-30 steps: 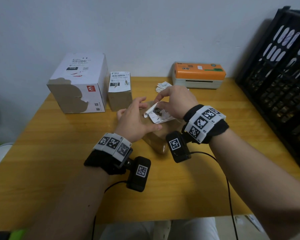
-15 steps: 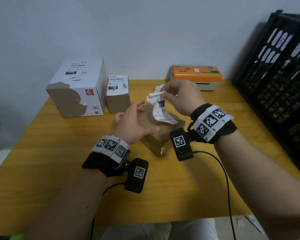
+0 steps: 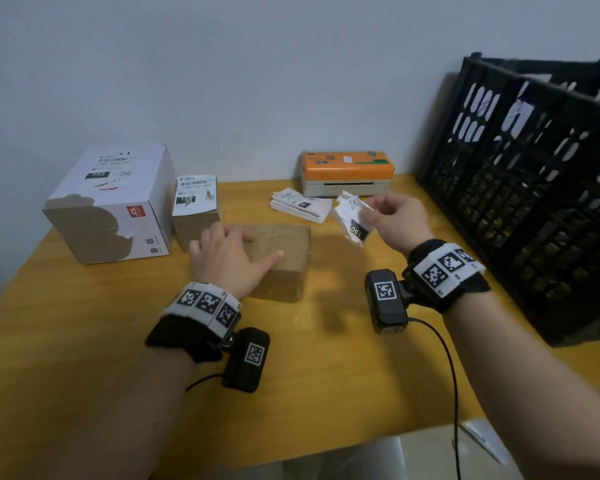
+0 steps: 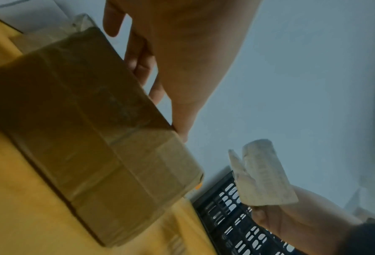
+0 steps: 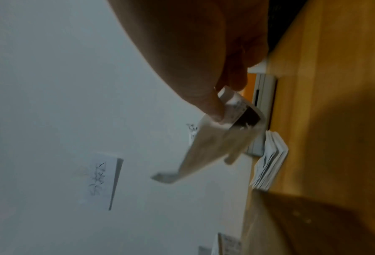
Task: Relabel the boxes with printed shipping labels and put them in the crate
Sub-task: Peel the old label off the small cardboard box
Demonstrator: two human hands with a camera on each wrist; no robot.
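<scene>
A flat brown cardboard box point(image 3: 284, 251) point(image 4: 90, 138) lies mid-table with a bare top. My left hand point(image 3: 227, 258) point(image 4: 177, 51) rests flat on its top near the left end, fingers straight. My right hand point(image 3: 392, 218) point(image 5: 214, 72) is lifted to the right of the box and pinches a crumpled, peeled-off white label point(image 3: 352, 220) point(image 4: 262, 174) point(image 5: 221, 136). A stack of printed labels point(image 3: 300, 204) point(image 5: 269, 165) lies in front of the orange label printer point(image 3: 347, 173). The black crate point(image 3: 534, 188) stands at the right.
A large white box point(image 3: 111, 202) and a small brown box with a label on top point(image 3: 194, 206) stand at the back left against the wall. The wooden table point(image 3: 326, 393) shows bare wood in front of my hands.
My right hand has pulled the old label fully off the brown box and carried it up and to the right. The left hand now lies flatter on the box top.
</scene>
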